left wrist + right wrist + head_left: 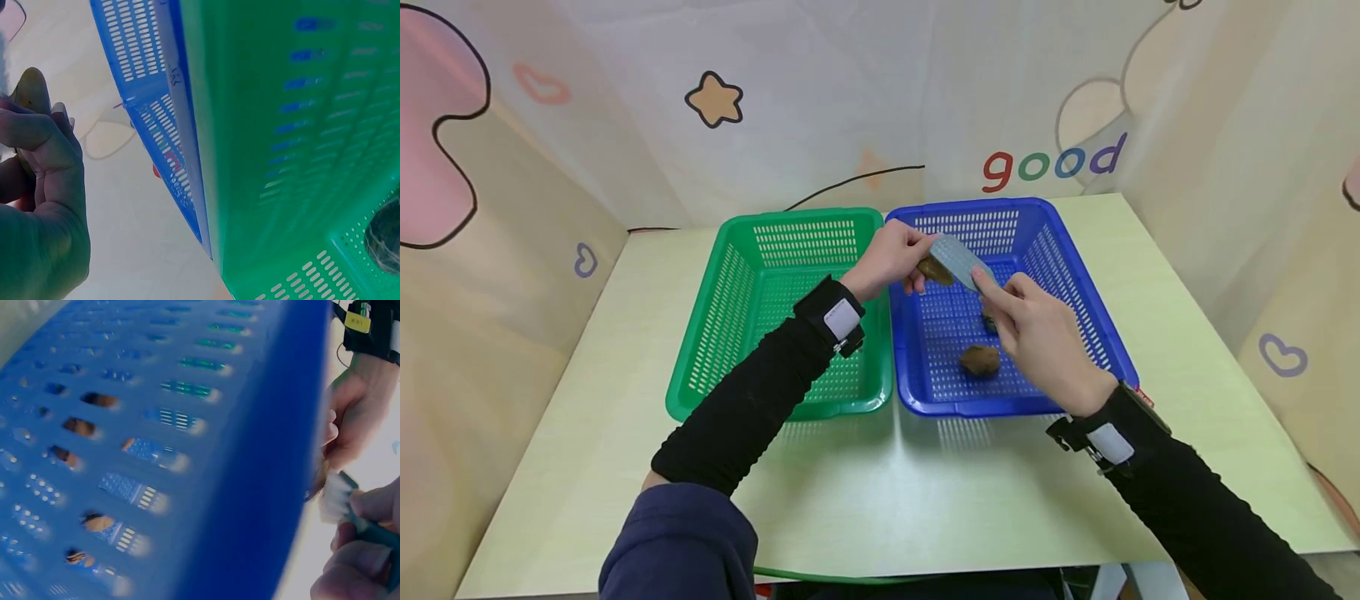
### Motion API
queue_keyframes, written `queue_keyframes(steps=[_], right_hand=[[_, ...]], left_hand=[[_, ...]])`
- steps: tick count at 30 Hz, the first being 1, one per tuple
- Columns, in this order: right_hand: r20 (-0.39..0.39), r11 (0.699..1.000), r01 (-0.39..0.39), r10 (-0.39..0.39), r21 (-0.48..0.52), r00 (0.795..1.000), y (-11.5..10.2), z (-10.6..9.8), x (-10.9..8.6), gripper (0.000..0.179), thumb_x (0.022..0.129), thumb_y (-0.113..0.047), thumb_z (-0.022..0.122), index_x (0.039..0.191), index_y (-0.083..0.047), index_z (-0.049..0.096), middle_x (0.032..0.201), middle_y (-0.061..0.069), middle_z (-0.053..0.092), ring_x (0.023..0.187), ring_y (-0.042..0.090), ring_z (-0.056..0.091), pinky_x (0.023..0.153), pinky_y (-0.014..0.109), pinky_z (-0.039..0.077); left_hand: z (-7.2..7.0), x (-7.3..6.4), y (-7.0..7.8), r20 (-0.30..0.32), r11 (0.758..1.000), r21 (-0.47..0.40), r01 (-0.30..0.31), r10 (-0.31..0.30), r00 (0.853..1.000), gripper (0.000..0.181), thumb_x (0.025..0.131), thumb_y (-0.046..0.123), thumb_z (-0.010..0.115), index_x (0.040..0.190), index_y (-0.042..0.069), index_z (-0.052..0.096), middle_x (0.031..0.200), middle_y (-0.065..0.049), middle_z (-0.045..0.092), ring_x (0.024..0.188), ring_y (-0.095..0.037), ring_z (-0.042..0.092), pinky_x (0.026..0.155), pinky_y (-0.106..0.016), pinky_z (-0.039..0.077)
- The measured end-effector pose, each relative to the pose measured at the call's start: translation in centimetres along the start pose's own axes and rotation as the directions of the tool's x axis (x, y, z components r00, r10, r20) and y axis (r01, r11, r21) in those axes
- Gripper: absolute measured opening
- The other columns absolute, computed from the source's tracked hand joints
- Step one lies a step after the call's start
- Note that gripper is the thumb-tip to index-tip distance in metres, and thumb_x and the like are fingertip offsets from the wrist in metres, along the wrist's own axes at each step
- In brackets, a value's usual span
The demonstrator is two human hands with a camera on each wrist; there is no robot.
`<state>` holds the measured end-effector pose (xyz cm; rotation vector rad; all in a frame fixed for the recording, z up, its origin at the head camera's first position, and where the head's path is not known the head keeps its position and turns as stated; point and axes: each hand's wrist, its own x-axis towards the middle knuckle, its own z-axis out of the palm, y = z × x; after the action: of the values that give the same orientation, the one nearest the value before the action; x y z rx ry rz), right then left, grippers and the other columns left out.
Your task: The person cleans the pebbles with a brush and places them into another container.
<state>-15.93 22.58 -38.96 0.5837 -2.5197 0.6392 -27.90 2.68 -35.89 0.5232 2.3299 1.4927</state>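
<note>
My left hand [891, 258] pinches a brown stone [936, 270] between thumb and fingers, above the inner edge of the blue basket [992, 408]. My right hand [1045, 337] grips a brush [958, 260] with a pale blue back, its forefinger lying along it. White bristles [335, 497] and a teal handle [378, 536] show in the right wrist view, the bristles right at the stone. Inside the blue basket lie another brown stone [980, 361] and a dark stone [989, 321] partly hidden by the right hand.
To the left stands a green basket [778, 218], side by side with the blue one. A dark veined stone [384, 237] lies in it, seen in the left wrist view. Both baskets sit on a pale table [880, 500] before a printed curtain [820, 108].
</note>
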Motion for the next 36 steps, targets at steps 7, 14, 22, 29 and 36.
queue_keyframes(steps=[7,14,22,29,36], right_hand=[[0.003,0.999,0.02,-0.02,-0.029,1.0,0.4,-0.3,-0.5,0.045,0.088,-0.007,0.068,0.132,-0.013,0.06,0.073,0.006,0.048,0.055,0.012,0.035,0.047,0.022,0.029],[0.002,1.0,0.03,-0.03,0.0,1.0,0.1,0.3,0.1,0.044,0.091,-0.008,0.065,0.134,-0.013,0.058,0.073,0.006,0.046,0.055,0.012,0.036,0.048,0.022,0.03],[0.027,1.0,0.017,-0.017,0.01,0.999,0.7,-0.5,-1.5,0.045,0.088,-0.005,0.067,0.132,-0.012,0.06,0.074,0.004,0.05,0.057,0.009,0.034,0.047,0.02,0.028],[0.044,1.0,-0.018,0.019,-0.004,0.999,1.1,-1.0,-1.4,0.043,0.09,-0.004,0.064,0.132,-0.011,0.059,0.071,0.003,0.044,0.059,0.01,0.033,0.049,0.021,0.028],[0.039,1.0,-0.008,0.008,-0.016,0.999,1.1,-1.1,-0.8,0.043,0.09,-0.003,0.065,0.132,-0.011,0.059,0.07,0.003,0.043,0.059,0.011,0.031,0.049,0.022,0.026]], left_hand=[[-0.5,-0.1,-0.3,-0.025,1.0,-0.018,0.022,-0.022,0.999,0.037,0.1,0.026,0.052,0.089,-0.004,0.072,0.052,-0.005,0.059,0.039,-0.012,0.053,0.042,-0.023,0.044],[-0.5,0.2,-0.3,-0.002,1.0,-0.002,0.024,-0.024,1.0,0.038,0.1,0.029,0.052,0.093,-0.002,0.073,0.063,-0.017,0.065,0.041,-0.011,0.056,0.046,-0.027,0.049],[-1.2,-0.4,-1.2,0.009,0.994,-0.089,0.058,-0.057,0.998,0.035,0.1,0.025,0.052,0.095,-0.005,0.068,0.063,-0.01,0.062,0.042,-0.011,0.055,0.044,-0.02,0.045],[-3.6,-1.4,-1.4,-0.024,0.977,-0.176,0.118,-0.125,0.992,0.024,0.098,0.024,0.056,0.102,0.001,0.056,0.084,-0.014,0.064,0.046,-0.014,0.058,0.047,-0.022,0.046],[-6.0,-2.6,-1.9,-0.017,0.979,-0.172,0.11,-0.114,0.993,0.021,0.097,0.021,0.058,0.098,0.0,0.059,0.082,-0.012,0.063,0.047,-0.014,0.058,0.05,-0.024,0.048]])
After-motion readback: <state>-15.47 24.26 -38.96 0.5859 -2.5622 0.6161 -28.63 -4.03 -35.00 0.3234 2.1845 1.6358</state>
